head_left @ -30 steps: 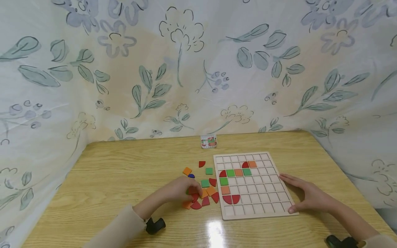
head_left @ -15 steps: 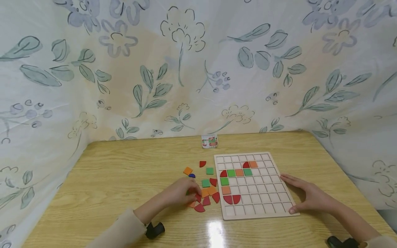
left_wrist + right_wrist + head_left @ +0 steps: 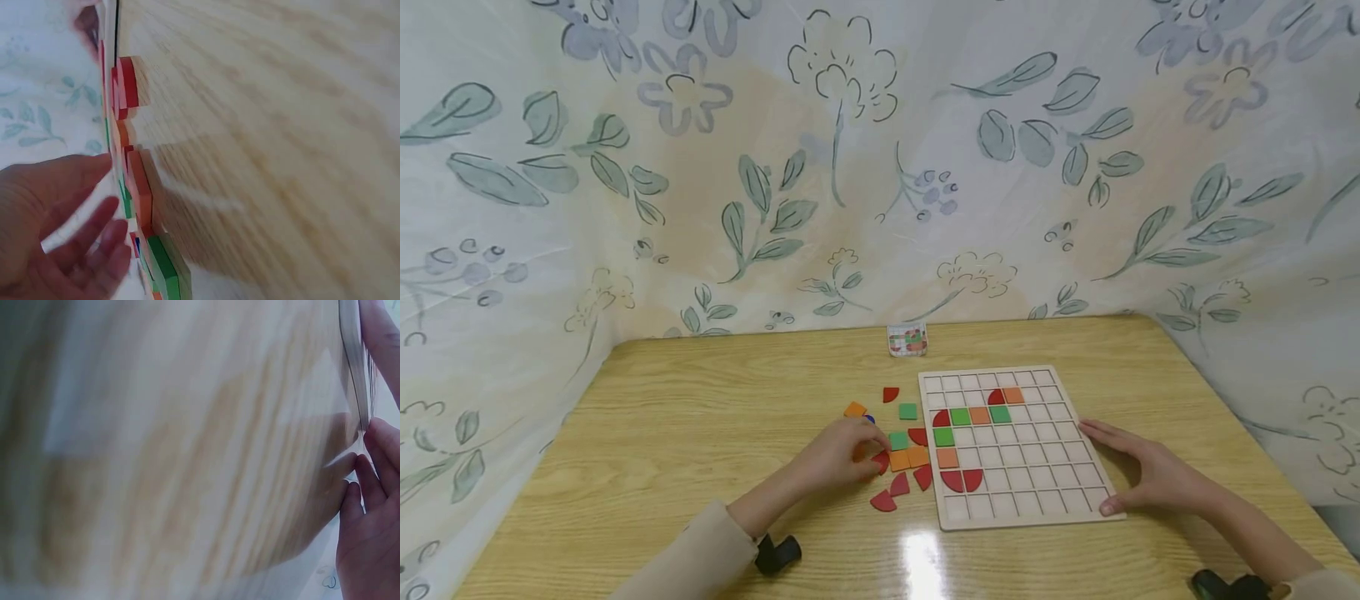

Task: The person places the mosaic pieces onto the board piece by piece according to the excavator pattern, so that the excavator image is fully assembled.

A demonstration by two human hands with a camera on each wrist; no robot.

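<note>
My left hand is over the left side of a loose pile of flat shape pieces. In the left wrist view its thumb and loosely bent fingers stand apart, with nothing seen between them. An orange square and a green square lie by the fingers. A red quarter-circle shows at the fingertips in the head view. My right hand rests against the right edge of a wooden grid board, fingers extended and thumb at its near corner. Red, green and orange pieces sit in some board cells.
A small pattern card lies at the table's back edge. More loose pieces lie left of the board, among them a green square and a red quarter-circle. Floral cloth hangs behind the table.
My left hand has shifted slightly away from me over the pile. Red and orange pieces beside it have moved, and the nearest orange one no longer shows. The right hand stays at the board's edge.
</note>
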